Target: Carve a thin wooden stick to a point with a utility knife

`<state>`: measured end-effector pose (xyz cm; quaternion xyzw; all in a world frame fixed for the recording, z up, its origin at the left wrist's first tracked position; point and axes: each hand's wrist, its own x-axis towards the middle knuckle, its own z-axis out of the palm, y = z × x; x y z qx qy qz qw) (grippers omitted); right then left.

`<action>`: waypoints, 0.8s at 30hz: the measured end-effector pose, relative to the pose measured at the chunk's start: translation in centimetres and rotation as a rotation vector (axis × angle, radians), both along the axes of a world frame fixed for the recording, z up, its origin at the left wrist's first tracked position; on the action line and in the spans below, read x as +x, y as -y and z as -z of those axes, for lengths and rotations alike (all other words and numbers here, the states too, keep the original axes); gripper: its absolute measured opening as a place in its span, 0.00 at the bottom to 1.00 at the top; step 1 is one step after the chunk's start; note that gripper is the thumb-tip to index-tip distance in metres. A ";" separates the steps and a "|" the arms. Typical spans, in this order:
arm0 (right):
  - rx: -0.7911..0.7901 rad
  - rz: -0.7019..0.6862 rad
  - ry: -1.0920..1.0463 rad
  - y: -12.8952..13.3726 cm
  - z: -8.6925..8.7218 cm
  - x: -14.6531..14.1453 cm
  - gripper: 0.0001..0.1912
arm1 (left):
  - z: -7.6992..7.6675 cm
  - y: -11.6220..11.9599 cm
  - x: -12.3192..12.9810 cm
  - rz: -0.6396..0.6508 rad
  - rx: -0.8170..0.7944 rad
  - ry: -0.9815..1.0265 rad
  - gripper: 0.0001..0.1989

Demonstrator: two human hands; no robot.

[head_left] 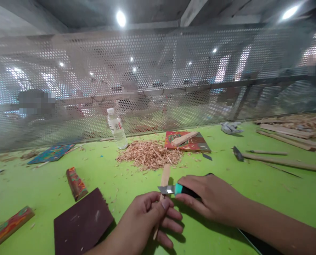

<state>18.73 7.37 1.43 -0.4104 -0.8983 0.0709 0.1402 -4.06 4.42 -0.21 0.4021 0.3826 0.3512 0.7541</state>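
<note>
At six o'clock, your left hand (154,216) has its thumb and fingers closed on a thin wooden strip (165,177), its upper end pointing to twelve. Your right hand (208,194) grips the knife (181,189), blade against the strip. Bare green table (128,179) opens toward ten and two. Beyond, at twelve, lie shavings (150,156); at eleven stands a capped clear bottle (117,130), its contents unclear, before the mesh panel (147,78).

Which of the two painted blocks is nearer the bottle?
The painted block just beyond the dark brown sheet; the other one runs off the picture's left edge.
</note>
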 end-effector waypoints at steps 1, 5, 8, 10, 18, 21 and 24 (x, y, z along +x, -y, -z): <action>0.007 -0.005 -0.002 -0.1 0.1 0.0 0.21 | -0.1 -0.1 0.0 -0.004 -0.011 0.000 0.23; 0.070 0.079 -0.010 -1.4 0.2 0.9 0.21 | 0.0 0.0 -0.1 -0.018 -0.063 0.007 0.24; 0.149 0.252 -0.044 -2.5 -0.2 2.3 0.23 | 0.1 0.2 -0.2 -0.011 -0.097 0.024 0.25; 0.191 0.314 -0.071 -2.7 -0.7 2.9 0.23 | -0.1 0.2 -0.1 -0.041 -0.111 0.025 0.24; 0.105 0.119 -0.045 -1.5 -0.8 1.6 0.22 | -0.4 0.1 0.1 -0.050 -0.096 0.027 0.27; 0.026 0.000 -0.017 -0.8 -0.5 0.9 0.21 | 0.0 0.1 0.2 -0.030 -0.082 0.044 0.26; -0.021 -0.049 0.003 -0.2 -0.4 0.4 0.22 | 0.3 0.1 0.1 -0.017 -0.066 0.059 0.25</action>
